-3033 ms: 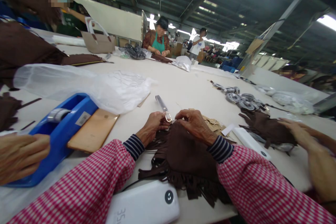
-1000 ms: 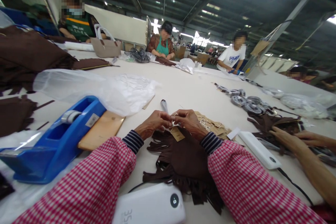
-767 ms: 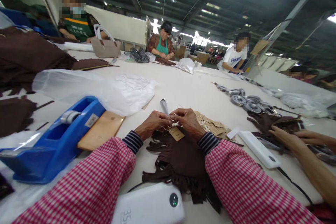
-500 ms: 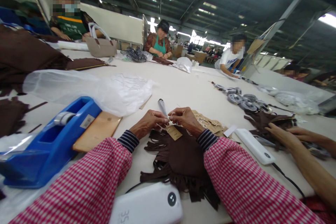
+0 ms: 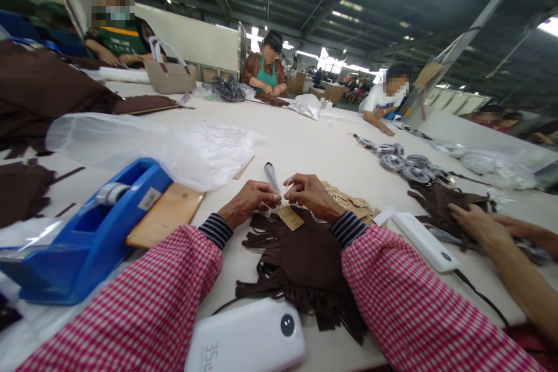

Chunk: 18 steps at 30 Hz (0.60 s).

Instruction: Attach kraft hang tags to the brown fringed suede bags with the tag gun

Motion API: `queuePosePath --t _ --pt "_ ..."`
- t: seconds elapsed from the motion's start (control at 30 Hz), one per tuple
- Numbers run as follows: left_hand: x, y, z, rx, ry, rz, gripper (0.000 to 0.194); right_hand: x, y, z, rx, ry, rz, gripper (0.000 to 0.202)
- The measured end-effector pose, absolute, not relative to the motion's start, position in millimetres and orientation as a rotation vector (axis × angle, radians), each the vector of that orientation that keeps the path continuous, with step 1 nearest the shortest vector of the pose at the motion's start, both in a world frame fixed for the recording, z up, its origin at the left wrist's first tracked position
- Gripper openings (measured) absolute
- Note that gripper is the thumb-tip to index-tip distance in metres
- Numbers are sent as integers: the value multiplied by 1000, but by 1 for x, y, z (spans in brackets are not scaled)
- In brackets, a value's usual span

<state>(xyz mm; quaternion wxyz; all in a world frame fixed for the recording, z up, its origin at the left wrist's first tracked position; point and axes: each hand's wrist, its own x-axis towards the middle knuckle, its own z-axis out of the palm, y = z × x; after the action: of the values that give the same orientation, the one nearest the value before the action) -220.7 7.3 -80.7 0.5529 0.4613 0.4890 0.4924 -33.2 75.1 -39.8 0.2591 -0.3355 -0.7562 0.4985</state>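
Note:
In front of me a dark brown fringed bag (image 5: 311, 253) lies flat, fringe toward me and to the left. A small tan paper hang tag (image 5: 293, 218) rests on its upper edge. My left hand (image 5: 250, 200) is closed in a pinch at the tag's thin white string (image 5: 284, 188). Just right of it, my right hand (image 5: 314, 193) also pinches the string between thumb and forefinger, with a short gap between the hands. Behind the fingertips a grey wrapped piece with a dark end (image 5: 271, 175) sticks up; its lower part is hidden.
A blue tape dispenser (image 5: 93, 238) and a gold phone (image 5: 163, 218) stand left. White power banks (image 5: 246, 337) lie near me and at right. Stacked tan tags (image 5: 353, 203) lie beyond the bag. A co-worker's hands (image 5: 479, 224) handle brown material at right.
My right hand has drawn slightly away from my left, and more white string shows between and below the fingers. The co-worker's hands at right have shifted on the brown material.

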Motion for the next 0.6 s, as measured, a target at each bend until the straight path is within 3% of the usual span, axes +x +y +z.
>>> queuePosePath --t 0.23,0.6 --pt "-223 8 -83 1130 1195 1159 23 -32 79 -35 -889 -2289 1051 33" --pt "-214 4 -79 985 942 1218 24 -20 76 -47 -840 -2420 867 28"
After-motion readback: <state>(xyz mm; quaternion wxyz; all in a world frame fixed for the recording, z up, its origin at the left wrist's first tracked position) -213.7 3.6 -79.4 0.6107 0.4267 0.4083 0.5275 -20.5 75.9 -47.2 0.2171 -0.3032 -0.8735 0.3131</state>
